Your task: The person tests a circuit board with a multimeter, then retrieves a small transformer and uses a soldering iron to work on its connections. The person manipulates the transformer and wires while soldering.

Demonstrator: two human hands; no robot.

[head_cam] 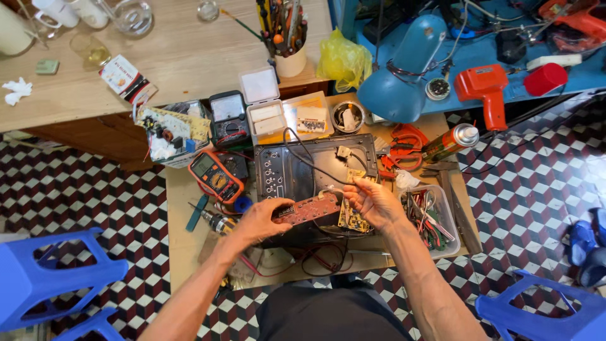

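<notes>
arms: bare, no sleeves | wrists: bare | lap: dark garment

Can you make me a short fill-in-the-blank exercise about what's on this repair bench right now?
1. The left hand holds a reddish-brown circuit ____.
2. The multimeter left of the dark appliance panel has an ____ case.
3. The desk lamp has a ____ shade.
4. The right hand pinches a thin white ____.

Missing words: board; orange; blue; wire
</notes>
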